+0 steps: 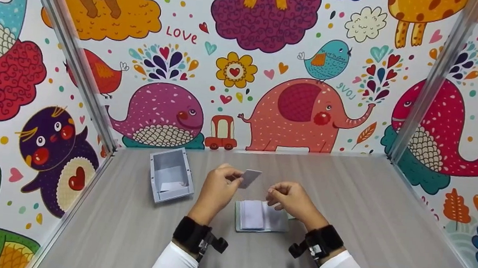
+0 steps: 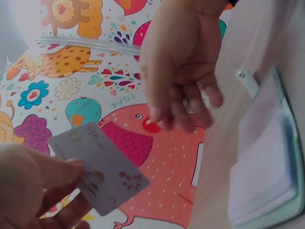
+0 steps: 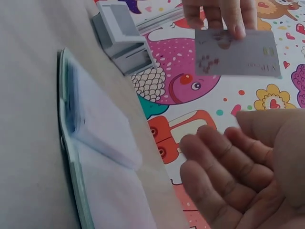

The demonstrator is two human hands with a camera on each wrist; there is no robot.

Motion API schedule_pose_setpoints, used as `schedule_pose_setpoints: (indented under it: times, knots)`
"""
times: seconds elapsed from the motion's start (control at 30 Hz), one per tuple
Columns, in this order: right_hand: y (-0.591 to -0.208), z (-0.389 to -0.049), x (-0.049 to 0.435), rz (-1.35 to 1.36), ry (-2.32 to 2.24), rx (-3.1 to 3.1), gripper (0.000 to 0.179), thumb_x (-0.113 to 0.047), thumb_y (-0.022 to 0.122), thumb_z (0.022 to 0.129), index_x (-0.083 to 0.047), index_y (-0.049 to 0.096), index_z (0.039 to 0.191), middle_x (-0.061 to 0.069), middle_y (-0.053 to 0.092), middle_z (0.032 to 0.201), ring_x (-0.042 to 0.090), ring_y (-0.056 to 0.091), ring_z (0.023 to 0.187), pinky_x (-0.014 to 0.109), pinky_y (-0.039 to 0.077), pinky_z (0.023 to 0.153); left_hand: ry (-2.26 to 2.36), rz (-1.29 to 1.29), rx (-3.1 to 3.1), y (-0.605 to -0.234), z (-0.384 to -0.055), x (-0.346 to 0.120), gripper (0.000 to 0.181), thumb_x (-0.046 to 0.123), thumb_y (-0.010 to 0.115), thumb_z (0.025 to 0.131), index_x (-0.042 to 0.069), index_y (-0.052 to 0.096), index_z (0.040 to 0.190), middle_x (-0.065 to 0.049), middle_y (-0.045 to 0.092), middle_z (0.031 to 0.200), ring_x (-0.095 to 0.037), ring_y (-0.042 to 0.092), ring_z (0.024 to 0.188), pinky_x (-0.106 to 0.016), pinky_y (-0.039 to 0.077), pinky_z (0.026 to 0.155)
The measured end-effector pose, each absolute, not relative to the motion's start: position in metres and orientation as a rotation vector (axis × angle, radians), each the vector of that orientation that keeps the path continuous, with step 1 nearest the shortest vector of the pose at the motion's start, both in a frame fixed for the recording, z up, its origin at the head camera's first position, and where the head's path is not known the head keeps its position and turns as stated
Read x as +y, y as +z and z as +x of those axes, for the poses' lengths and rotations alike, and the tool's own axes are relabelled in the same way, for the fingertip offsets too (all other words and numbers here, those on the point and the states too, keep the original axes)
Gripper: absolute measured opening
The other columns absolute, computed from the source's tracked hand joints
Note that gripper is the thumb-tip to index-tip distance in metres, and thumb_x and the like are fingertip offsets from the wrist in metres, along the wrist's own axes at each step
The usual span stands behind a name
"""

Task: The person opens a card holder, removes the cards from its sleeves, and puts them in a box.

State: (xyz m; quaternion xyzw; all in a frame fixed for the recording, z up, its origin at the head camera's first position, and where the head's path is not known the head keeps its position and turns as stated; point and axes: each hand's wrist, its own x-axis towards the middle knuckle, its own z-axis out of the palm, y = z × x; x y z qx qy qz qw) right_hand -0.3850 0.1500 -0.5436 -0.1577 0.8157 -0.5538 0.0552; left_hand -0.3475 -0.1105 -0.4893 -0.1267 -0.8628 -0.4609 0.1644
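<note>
Gray box (image 1: pixel 168 163) left of booklet (image 1: pixel 276 220)

**A booth-like recording station**

White panels (image 1: pixel 269 61) printed with colourful cartoon animals, among them a salmon-pink elephant (image 1: pixel 297 133), rise on three sides of a grey wood-grain tabletop (image 1: pixel 121 237). Straight silver metal posts (image 1: pixel 71 52) frame the corners. Black strapped wrist cameras (image 1: pixel 218 244) on a person's white-sleeved arms (image 1: pixel 174 265) suggest recording. The kind of building cannot be told.

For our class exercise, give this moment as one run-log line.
left hand: pinches card; right hand: empty, near booklet; booklet: open on table; grey box: on table, left of booklet
</note>
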Motion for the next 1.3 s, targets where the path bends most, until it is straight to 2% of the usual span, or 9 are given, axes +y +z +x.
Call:
schedule_pose_setpoints:
  times: [0.23, 0.43, 0.57, 0.73, 0.97, 1.1, 1.3]
  knots:
    - [-0.553, -0.383, 0.153, -0.435, -1.411, 2.599, 0.021, -0.015, 0.074, 0.109, 0.004, 0.081, 0.108, 0.014, 0.083, 0.092, 0.018, 0.077, 0.077, 0.026, 0.058, 0.064, -1.028, -0.250, -2.360, -0.479, -0.350, -0.135, 0.013, 0.003, 0.081, 0.101, 0.006, 0.089, 0.111, -0.006, 0.076, 0.101, -0.024, 0.078, 0.095, -0.046, 0.066, 0.092]
    - [-0.559, -0.380, 0.153, -0.446, -1.300, 2.648, 0.014, -0.011, 0.076, 0.106, 0.001, 0.082, 0.103, 0.009, 0.081, 0.085, 0.014, 0.072, 0.071, 0.023, 0.053, 0.060, -0.640, -0.186, -2.315, -0.480, -0.354, -0.161, 0.008, 0.007, 0.083, 0.099, 0.007, 0.089, 0.104, -0.006, 0.073, 0.095, -0.030, 0.073, 0.094, -0.050, 0.052, 0.081]
    - [-0.559, -0.380, 0.152, -0.431, -1.299, 2.646, 0.013, -0.010, 0.075, 0.106, 0.001, 0.081, 0.102, 0.010, 0.081, 0.084, 0.015, 0.071, 0.071, 0.023, 0.053, 0.060, -0.511, -0.109, -2.313, -0.482, -0.357, -0.181, 0.007, 0.007, 0.082, 0.099, 0.004, 0.088, 0.101, -0.010, 0.073, 0.097, -0.033, 0.070, 0.095, -0.051, 0.051, 0.080]
    - [-0.559, -0.380, 0.151, -0.425, -1.290, 2.650, 0.011, -0.010, 0.076, 0.105, 0.000, 0.081, 0.101, 0.010, 0.081, 0.084, 0.015, 0.071, 0.071, 0.023, 0.054, 0.061, -0.464, 0.011, -2.366, -0.485, -0.358, -0.203, 0.012, 0.006, 0.078, 0.099, 0.003, 0.088, 0.105, -0.014, 0.075, 0.102, -0.038, 0.070, 0.101, -0.055, 0.052, 0.084]
    - [-0.555, -0.377, 0.147, -0.384, -1.269, 2.671, 0.009, -0.010, 0.077, 0.104, -0.003, 0.081, 0.102, 0.008, 0.081, 0.085, 0.016, 0.073, 0.073, 0.025, 0.056, 0.063, -0.507, 0.207, -2.568, -0.490, -0.357, -0.232, 0.019, 0.002, 0.073, 0.099, 0.001, 0.087, 0.112, -0.020, 0.077, 0.113, -0.044, 0.071, 0.114, -0.062, 0.054, 0.101]
    - [-0.554, -0.377, 0.145, -0.363, -1.263, 2.675, 0.009, -0.010, 0.077, 0.104, -0.003, 0.082, 0.102, 0.007, 0.080, 0.084, 0.017, 0.072, 0.073, 0.026, 0.056, 0.062, -0.501, 0.309, -2.617, -0.495, -0.358, -0.240, 0.019, -0.001, 0.071, 0.097, 0.001, 0.086, 0.107, -0.021, 0.078, 0.114, -0.046, 0.073, 0.115, -0.063, 0.054, 0.100]
    - [-0.555, -0.379, 0.146, -0.391, -1.263, 2.678, 0.010, -0.010, 0.076, 0.103, -0.001, 0.081, 0.101, 0.009, 0.083, 0.085, 0.016, 0.075, 0.073, 0.024, 0.054, 0.062, -0.425, 0.343, -2.638, -0.505, -0.360, -0.240, 0.024, -0.003, 0.059, 0.102, -0.005, 0.083, 0.097, -0.025, 0.080, 0.106, -0.051, 0.076, 0.108, -0.065, 0.057, 0.096]
